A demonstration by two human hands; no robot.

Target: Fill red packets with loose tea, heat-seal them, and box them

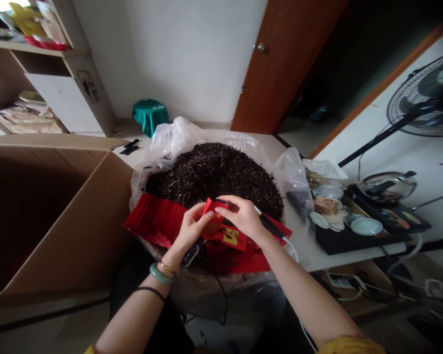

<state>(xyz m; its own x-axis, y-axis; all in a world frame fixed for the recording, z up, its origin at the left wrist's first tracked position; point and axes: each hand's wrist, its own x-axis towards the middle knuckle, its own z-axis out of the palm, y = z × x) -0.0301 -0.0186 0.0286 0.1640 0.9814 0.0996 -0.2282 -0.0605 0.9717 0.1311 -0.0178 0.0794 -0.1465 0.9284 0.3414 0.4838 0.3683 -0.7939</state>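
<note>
My left hand point(192, 227) pinches the edge of a small red packet point(213, 219). My right hand point(242, 217) grips the top of the same packet and also holds a black corded hand tool point(269, 224), its white cable point(291, 248) trailing down. Just behind my hands lies a heap of dark, twisted dried tea leaves point(214, 174) in a large transparent plastic bag point(173, 140). Red packets point(155, 220) lie in a loose pile beneath my hands, along the front of the heap. A black key fob point(190, 255) lies close below my left hand.
A large open cardboard box point(59, 216) stands at the left. To the right, a white table point(299, 231) holds a black tray with tea ware point(339, 216) and a steel kettle on a black hotplate point(387, 188). A standing fan point(424, 96) is beyond.
</note>
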